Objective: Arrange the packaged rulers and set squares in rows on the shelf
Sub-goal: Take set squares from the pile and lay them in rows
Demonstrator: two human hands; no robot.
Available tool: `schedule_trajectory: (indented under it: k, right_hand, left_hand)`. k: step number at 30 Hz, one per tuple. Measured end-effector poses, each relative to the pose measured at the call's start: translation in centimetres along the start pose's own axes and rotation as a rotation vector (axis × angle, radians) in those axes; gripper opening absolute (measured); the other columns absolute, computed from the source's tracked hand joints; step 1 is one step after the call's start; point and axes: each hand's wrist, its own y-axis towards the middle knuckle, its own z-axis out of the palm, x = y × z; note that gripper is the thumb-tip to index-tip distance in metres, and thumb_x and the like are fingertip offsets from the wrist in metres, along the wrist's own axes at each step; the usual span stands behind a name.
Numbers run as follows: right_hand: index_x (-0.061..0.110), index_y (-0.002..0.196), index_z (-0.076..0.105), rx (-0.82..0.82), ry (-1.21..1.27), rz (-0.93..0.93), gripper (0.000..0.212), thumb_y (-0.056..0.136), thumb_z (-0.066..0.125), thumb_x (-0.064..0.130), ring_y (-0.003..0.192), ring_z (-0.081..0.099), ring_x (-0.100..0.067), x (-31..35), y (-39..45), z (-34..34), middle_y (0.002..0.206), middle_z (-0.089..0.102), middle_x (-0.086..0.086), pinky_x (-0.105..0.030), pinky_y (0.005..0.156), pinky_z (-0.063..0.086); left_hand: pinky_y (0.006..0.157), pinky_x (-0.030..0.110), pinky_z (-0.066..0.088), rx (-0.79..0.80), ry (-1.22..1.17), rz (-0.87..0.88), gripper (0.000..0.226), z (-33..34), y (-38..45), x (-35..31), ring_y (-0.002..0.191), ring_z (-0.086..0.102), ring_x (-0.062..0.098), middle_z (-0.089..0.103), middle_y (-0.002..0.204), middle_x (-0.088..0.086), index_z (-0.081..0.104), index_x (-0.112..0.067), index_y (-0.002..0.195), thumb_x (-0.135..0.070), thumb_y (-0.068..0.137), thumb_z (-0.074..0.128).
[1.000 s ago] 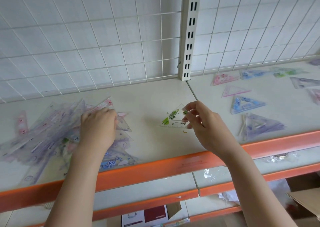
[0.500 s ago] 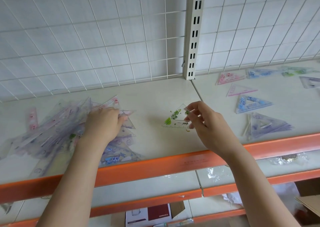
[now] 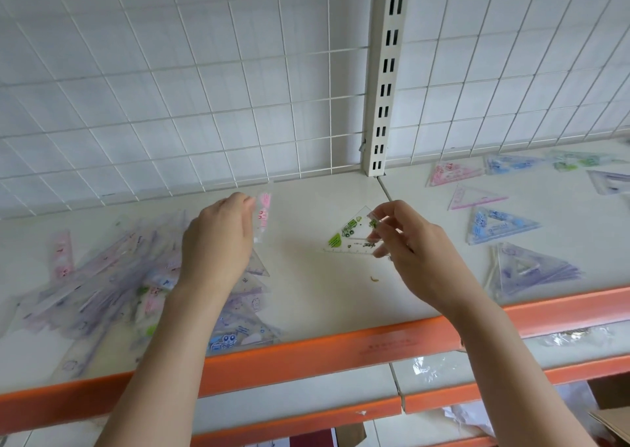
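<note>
- Between the right hand's (image 3: 414, 259) curled fingers and thumb sits the right corner of a clear set square (image 3: 351, 233) printed with green pictures; that grip is clamped on it, and its long scaled edge lies low over the shelf (image 3: 306, 293), likely so it can be set down flat in line with the others.
- At the left hand (image 3: 216, 242), the fingers pinch a pink-printed packaged ruler (image 3: 262, 216), which stands upright just above the heap; this grip is closed on it too, and I judge it has been singled out as the next piece to place.
- Under and left of that hand lies the unsorted heap (image 3: 102, 289): many clear packets of rulers and set squares overlapping at all angles, reaching to the shelf's front lip.
- Right of the shelf joint, the sorted pieces lie apart from one another: a pink set square (image 3: 455, 173), a thinner pink one (image 3: 477, 197) below it, a blue one (image 3: 499, 225), and a purplish stack (image 3: 531, 271) nearest the front.
- Most of the task appears to remain, since the heap far outnumbers the laid-out pieces.
- Behind the shelf runs a white wire grid (image 3: 170, 105) with 1 slotted upright post (image 3: 387, 71); an orange front rail (image 3: 375, 347) edges the shelf, and a lower shelf with another orange rail shows beneath.
</note>
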Motion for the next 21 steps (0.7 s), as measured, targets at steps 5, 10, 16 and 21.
schedule_trajectory:
  k: [5, 10, 16, 21]
  right_hand:
    - [0.031, 0.099, 0.045, -0.068, -0.001, 0.008, 0.013, 0.099, 0.040, 0.019, 0.069, 0.063, -0.001, -0.9, 0.3, -2.0, 0.083, 0.065, 0.012, -0.019, 0.064, 0.048]
    - [0.031, 0.099, 0.041, -0.091, -0.059, 0.011, 0.013, 0.099, 0.039, 0.018, 0.069, 0.065, -0.007, -2.7, 0.1, -4.8, 0.083, 0.064, 0.011, -0.011, 0.055, 0.040]
    - [0.026, 0.100, 0.043, -0.107, -0.086, -0.015, 0.011, 0.099, 0.038, 0.016, 0.067, 0.063, -0.009, -5.7, -0.9, -9.9, 0.081, 0.062, 0.013, -0.016, 0.062, 0.041]
    - [0.030, 0.100, 0.044, -0.105, -0.070, -0.007, 0.012, 0.100, 0.039, 0.019, 0.064, 0.060, -0.004, -9.5, -2.2, -16.2, 0.082, 0.063, 0.011, -0.011, 0.060, 0.041]
  left_hand:
    - [0.076, 0.041, 0.049, -0.024, -0.396, -0.096, 0.030, 0.5, 0.2, -4.3, 0.079, 0.064, 0.038, 0.065, 0.088, 0.014, 0.057, -0.011, 0.117, -0.017, 0.097, 0.035]
    - [0.066, 0.031, 0.040, 0.024, -0.481, -0.082, 0.016, 1.6, 0.0, -8.9, 0.069, 0.059, 0.024, 0.055, 0.064, -0.010, 0.059, -0.017, 0.106, -0.023, 0.094, 0.050]
    - [0.065, 0.023, 0.048, 0.043, -0.608, -0.053, 0.008, 2.6, 0.0, -15.2, 0.065, 0.058, 0.007, 0.066, 0.089, -0.004, 0.061, -0.016, 0.097, -0.016, 0.091, 0.056]
    - [0.057, 0.014, 0.045, 0.111, -0.843, -0.132, 0.062, 3.2, 0.0, -22.8, 0.070, 0.061, 0.014, 0.058, 0.100, -0.008, 0.026, -0.029, 0.146, -0.006, 0.093, 0.050]
